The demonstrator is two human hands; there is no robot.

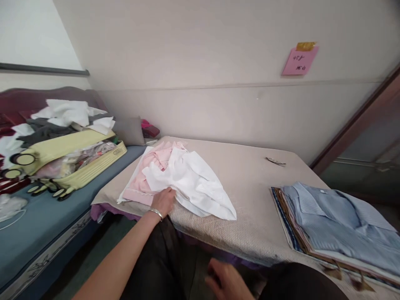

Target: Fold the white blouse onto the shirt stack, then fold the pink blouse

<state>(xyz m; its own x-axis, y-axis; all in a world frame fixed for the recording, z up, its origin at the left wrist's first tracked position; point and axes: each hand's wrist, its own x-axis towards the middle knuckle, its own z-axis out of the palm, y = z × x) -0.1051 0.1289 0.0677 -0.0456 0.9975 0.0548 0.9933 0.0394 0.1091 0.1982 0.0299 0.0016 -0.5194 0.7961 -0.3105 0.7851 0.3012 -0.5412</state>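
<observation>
My left hand (164, 202), with a silver bracelet at its wrist, is at the near edge of a crumpled white garment (195, 181). Its fingers are closed at the cloth, and their tips are partly hidden. Under and beside the white piece lies a pink garment (137, 185), spread on a beige-covered table (250, 208). My right hand (228, 279) is low over my lap, in front of the table edge and away from the clothes. Its thumb and slightly curled fingers are apart, with nothing visible in them.
At the right lies a stack of folded clothes (337, 225), a light blue shirt on top. Small scissors or tweezers (275, 161) lie farther back. On the left, a yellow suitcase (75, 146) heaped with clothes rests on a blue mattress (46, 225). A pink note (300, 61) is taped to the wall.
</observation>
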